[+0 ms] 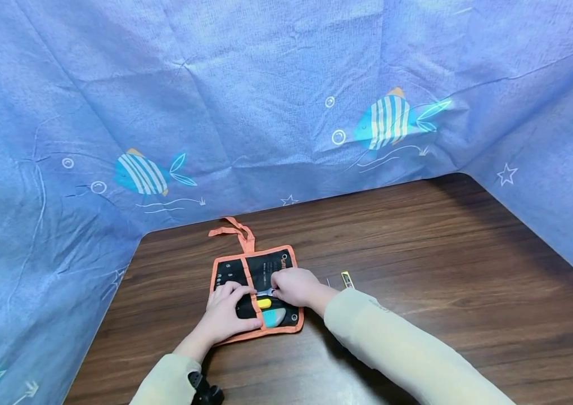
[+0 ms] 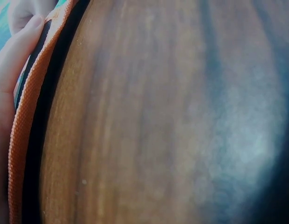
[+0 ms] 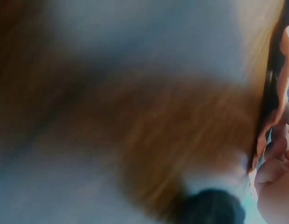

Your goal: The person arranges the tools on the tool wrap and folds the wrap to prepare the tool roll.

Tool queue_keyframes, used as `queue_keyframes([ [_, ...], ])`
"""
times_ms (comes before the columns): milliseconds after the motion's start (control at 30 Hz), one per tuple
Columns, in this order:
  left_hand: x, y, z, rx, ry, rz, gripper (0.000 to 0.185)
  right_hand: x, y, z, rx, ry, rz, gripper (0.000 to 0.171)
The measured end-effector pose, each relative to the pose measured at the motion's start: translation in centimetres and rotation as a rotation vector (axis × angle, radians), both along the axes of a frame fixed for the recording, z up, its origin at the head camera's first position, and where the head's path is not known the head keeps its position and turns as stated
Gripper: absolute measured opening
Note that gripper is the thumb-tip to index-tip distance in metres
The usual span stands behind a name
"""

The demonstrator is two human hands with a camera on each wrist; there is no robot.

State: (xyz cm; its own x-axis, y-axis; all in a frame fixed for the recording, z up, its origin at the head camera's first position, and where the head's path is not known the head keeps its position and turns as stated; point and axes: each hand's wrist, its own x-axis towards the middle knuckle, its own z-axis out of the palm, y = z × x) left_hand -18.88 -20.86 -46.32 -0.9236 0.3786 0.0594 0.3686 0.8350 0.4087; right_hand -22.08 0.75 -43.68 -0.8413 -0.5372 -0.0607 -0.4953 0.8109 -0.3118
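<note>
Lying flat near the front left of the dark brown wood-grain tabletop (image 1: 418,270) is a black fabric tool pouch with orange trim (image 1: 266,261), its orange tie strap (image 1: 238,230) trailing from the far edge toward the blue fish-print cloth backdrop (image 1: 266,84). Left hand (image 1: 228,312): palm down on the pouch's near left portion, fingers spread and fairly straight, pressing the fabric; the left wrist view shows a thumb (image 2: 16,44) against the orange edge binding. Right hand (image 1: 293,287): over the pouch's middle right, fingers curled downward around a small silver metal piece (image 1: 265,292); the grip itself is partly hidden. Just beneath the two hands, in the pouch's near pockets, sit a yellow-tipped tool (image 1: 264,304) and a teal-handled tool (image 1: 272,319). Separate item: a small yellow-and-black strip-shaped object (image 1: 347,279) on the tabletop, just to the right of the right wrist, apart from the pouch. Right wrist view: too blurred for detail.
</note>
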Motion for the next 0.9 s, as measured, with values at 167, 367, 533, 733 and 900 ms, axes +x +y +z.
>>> queue_keyframes([
  [167, -0.04, 0.05, -0.02, 0.003, -0.003, 0.000, 0.064, 0.06, -0.49, -0.32, -0.027, -0.005, -0.002, 0.012],
  [367, -0.10, 0.04, -0.04, 0.014, -0.013, -0.002, 0.064, -0.08, -0.82, -0.58, -0.042, -0.006, -0.006, 0.011],
  [533, -0.08, -0.04, -0.02, 0.015, -0.009, -0.003, 0.064, -0.19, -0.97, -0.68, -0.052, -0.019, -0.009, 0.011],
  [733, -0.04, -0.06, -0.04, 0.013, -0.023, -0.010, 0.063, -0.19, -1.11, -0.81, -0.046, -0.032, -0.024, 0.010],
  [900, 0.00, -0.04, 0.01, 0.005, -0.034, -0.009, 0.064, -0.10, -1.11, -0.86, -0.031, -0.015, -0.016, 0.010],
])
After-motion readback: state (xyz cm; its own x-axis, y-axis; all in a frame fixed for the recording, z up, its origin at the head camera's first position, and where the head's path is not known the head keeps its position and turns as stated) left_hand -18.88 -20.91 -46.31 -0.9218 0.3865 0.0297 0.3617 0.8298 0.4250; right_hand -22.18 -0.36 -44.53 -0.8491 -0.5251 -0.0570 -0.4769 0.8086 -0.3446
